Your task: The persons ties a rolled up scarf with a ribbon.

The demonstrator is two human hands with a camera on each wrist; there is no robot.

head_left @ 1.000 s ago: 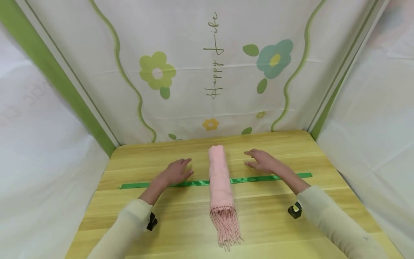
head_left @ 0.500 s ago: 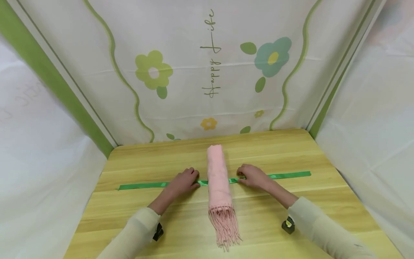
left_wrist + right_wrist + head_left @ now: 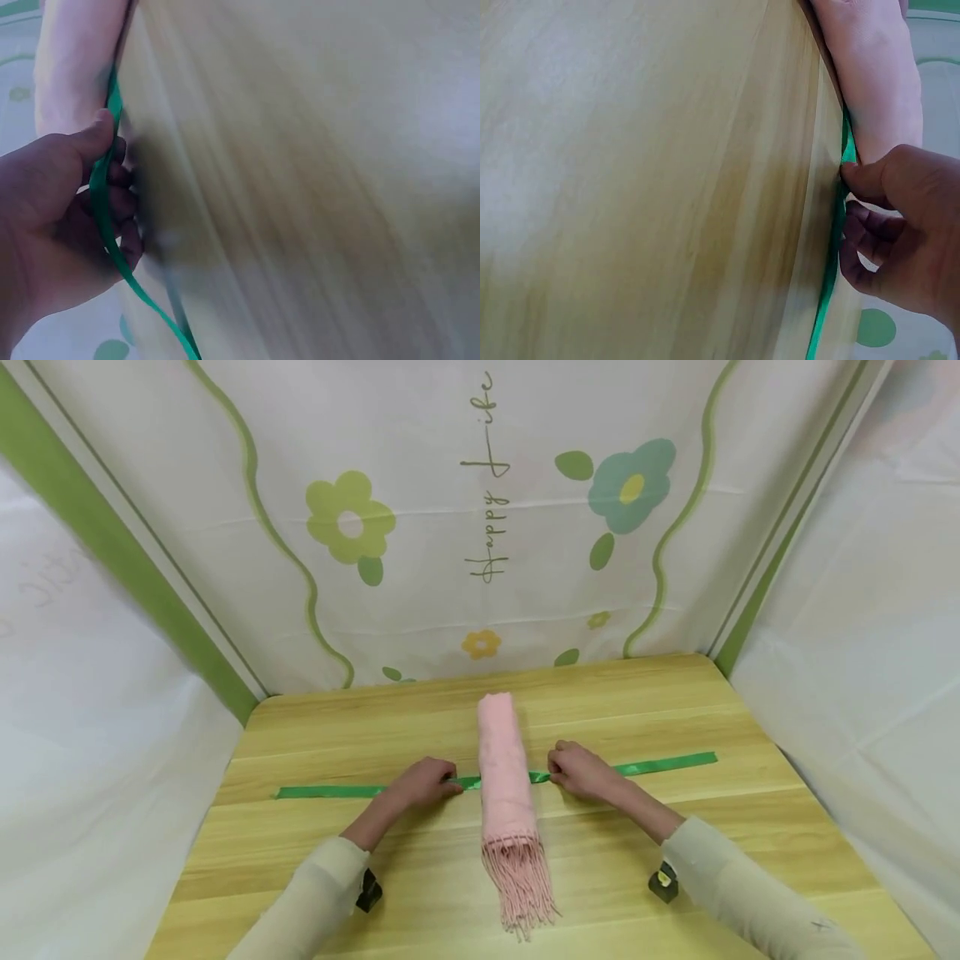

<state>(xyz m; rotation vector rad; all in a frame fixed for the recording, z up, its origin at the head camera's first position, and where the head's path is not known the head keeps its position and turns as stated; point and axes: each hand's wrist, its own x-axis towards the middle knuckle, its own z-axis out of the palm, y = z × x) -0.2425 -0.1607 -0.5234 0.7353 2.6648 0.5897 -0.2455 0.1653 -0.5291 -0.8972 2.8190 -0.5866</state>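
Ribbon [image 3: 671, 763], glossy green, beneath rolled fringed scarf [image 3: 507, 768]

I see the pink scarf [image 3: 510, 768] rolled into a long bundle on the tabletop [image 3: 615, 860], its stringy fringe loose at the near end. The shiny green ribbon [image 3: 330, 792] runs crosswise beneath, pinched by the left hand [image 3: 423, 782] and right hand [image 3: 583, 770] just beside the roll.

The white backdrop [image 3: 435, 552] reads "Happy Life" sideways.
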